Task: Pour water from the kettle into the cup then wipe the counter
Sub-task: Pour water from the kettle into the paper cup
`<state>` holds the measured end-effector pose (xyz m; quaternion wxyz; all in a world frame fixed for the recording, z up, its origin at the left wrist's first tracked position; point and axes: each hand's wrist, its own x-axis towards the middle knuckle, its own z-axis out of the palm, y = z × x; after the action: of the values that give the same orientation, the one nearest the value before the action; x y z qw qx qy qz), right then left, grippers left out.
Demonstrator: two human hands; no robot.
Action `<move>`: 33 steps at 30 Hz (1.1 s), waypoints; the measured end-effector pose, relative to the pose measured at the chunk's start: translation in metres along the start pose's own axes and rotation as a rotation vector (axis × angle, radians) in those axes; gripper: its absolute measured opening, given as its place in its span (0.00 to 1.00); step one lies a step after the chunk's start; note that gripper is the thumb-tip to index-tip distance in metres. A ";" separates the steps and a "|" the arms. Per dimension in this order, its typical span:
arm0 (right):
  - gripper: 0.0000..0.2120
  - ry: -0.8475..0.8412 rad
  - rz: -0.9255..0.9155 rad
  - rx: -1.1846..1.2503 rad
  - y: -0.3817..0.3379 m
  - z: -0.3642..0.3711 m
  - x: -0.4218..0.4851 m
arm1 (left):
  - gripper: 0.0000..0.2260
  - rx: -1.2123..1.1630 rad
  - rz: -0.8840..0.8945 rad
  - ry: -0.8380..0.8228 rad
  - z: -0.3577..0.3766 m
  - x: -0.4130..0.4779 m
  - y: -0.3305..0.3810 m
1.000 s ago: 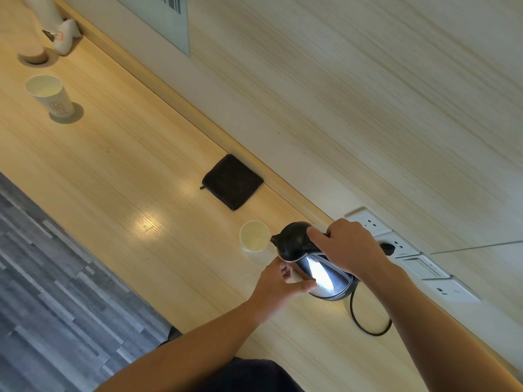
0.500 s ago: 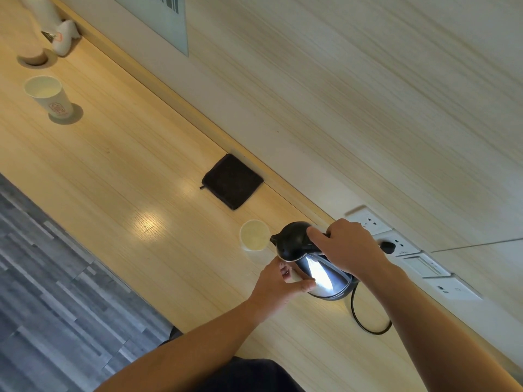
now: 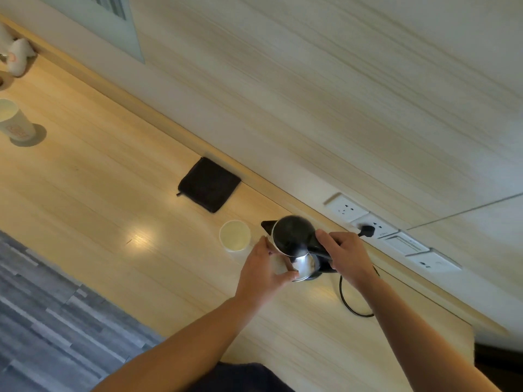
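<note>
A steel kettle with a black lid (image 3: pixel 294 239) stands on the wooden counter (image 3: pixel 99 193), its spout pointing left at a white paper cup (image 3: pixel 235 235) just beside it. My right hand (image 3: pixel 343 257) is closed around the kettle's black handle. My left hand (image 3: pixel 264 268) rests with spread fingers against the kettle's shiny lower body. A folded black cloth (image 3: pixel 210 183) lies flat near the back wall, left of and beyond the cup. The kettle's base is mostly hidden by my hands.
The kettle's black cord (image 3: pixel 346 302) loops on the counter and its plug (image 3: pixel 367 230) sits in a wall socket. A second paper cup (image 3: pixel 14 125) stands far left, with a white object (image 3: pixel 18 59) behind it. Grey floor (image 3: pixel 51 321) lies below the counter edge.
The view has shifted so everything sits further left. The kettle now stands more upright, its lid facing me, and my right hand has slid from the lid to the handle.
</note>
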<state>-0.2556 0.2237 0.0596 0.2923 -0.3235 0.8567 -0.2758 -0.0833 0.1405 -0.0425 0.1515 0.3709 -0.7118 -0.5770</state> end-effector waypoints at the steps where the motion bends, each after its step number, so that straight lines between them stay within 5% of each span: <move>1: 0.27 0.043 0.011 0.049 0.009 -0.001 -0.002 | 0.33 0.055 0.032 -0.008 0.002 0.003 0.004; 5: 0.34 0.167 0.030 0.164 0.039 -0.008 -0.008 | 0.32 0.172 0.137 -0.042 0.014 0.014 0.014; 12: 0.30 0.259 0.046 0.297 0.079 -0.017 -0.006 | 0.32 0.211 0.164 -0.094 0.042 0.030 0.024; 33: 0.25 0.233 0.052 0.369 0.124 -0.016 0.001 | 0.37 0.327 0.169 -0.043 0.071 0.025 0.015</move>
<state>-0.3160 0.3064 -0.0116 0.2528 -0.2082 0.8276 -0.4558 -0.1510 0.1744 -0.0539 0.1218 0.3169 -0.8279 -0.4465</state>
